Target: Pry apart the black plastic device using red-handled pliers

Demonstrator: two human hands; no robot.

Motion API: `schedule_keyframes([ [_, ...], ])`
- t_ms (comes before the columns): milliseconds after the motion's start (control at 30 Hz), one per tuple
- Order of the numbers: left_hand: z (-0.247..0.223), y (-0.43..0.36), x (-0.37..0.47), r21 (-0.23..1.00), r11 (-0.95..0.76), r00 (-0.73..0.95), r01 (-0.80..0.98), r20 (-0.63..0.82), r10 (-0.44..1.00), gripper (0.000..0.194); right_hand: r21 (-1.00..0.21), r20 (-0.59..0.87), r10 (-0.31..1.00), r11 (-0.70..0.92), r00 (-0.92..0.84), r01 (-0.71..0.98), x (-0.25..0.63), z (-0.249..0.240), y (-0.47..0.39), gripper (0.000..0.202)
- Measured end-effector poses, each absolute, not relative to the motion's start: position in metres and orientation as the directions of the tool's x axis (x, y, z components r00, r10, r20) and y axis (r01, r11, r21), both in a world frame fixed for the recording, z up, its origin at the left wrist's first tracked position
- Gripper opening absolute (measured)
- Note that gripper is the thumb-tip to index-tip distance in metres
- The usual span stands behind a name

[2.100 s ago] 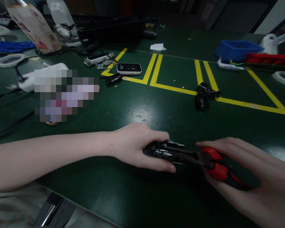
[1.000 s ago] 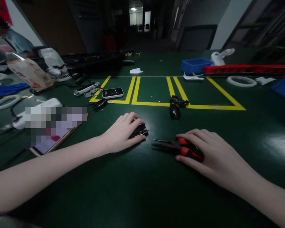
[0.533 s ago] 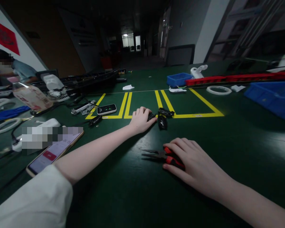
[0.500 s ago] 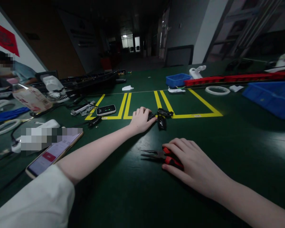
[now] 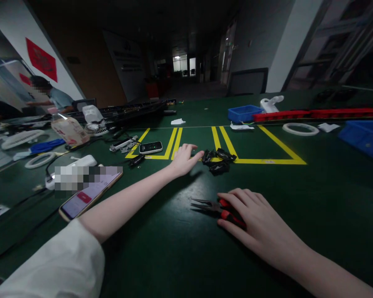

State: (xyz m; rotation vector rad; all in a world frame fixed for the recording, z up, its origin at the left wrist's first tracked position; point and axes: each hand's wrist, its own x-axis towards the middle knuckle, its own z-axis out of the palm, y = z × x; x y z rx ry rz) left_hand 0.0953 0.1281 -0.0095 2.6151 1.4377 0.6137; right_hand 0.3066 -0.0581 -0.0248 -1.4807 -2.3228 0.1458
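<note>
— What's closest to the wearer?

— The right hand [image 5: 255,219], at about five o'clock on the green table [image 5: 313,194]. It lies palm down over the red handles of the pliers [image 5: 216,207], fingers draped loosely on them rather than clenched; the metal tips point toward nine o'clock and stand slightly apart.

— And the other hand?

— Farther out, near twelve o'clock. The left hand [image 5: 184,159] is stretched forward with its fingers spread and released, grasping nothing. Its fingertips are just beside the small black parts [image 5: 218,160], which sit in a cluster on the yellow tape lines [image 5: 236,160]. I cannot tell whether a fingertip touches the nearest piece.

— Anything to the left?

— A phone [image 5: 88,195] with a lit screen at nine o'clock, and beyond it a small dark device [image 5: 151,147] at eleven o'clock.

— And at the far end?

— A blue bin [image 5: 244,113] at one o'clock, beside a long red strip [image 5: 317,114]. Another person [image 5: 54,97] sits well away at ten o'clock.
</note>
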Motion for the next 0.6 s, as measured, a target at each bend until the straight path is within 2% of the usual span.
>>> schedule_keyframes([
  [100, -0.004, 0.107, 0.045, 0.195, -0.59, 0.54, 0.783, 0.255, 0.802, 0.04, -0.29, 0.269, 0.89, 0.44, -0.368, 0.85, 0.309, -0.029, -0.059, 0.062],
  [167, -0.001, 0.098, 0.007, 0.124, -0.561, 0.521, 0.819, 0.251, 0.816, 0.041, -0.293, 0.279, 0.889, 0.439, -0.363, 0.849, 0.309, -0.033, -0.059, 0.063],
  [333, 0.004, 0.108, -0.065, 0.001, -0.287, 0.277, 0.958, 0.259, 0.925, 0.042, -0.29, 0.315, 0.882, 0.441, -0.35, 0.849, 0.309, -0.043, -0.057, 0.067],
  [433, 0.001, 0.122, -0.08, -0.022, -0.233, 0.232, 0.972, 0.218, 0.948, 0.041, -0.282, 0.311, 0.88, 0.446, -0.359, 0.849, 0.311, -0.039, -0.057, 0.067],
  [600, 0.001, 0.126, -0.081, 0.026, -0.298, 0.29, 0.954, 0.159, 0.944, 0.039, -0.272, 0.295, 0.881, 0.448, -0.369, 0.852, 0.32, -0.037, -0.057, 0.064],
])
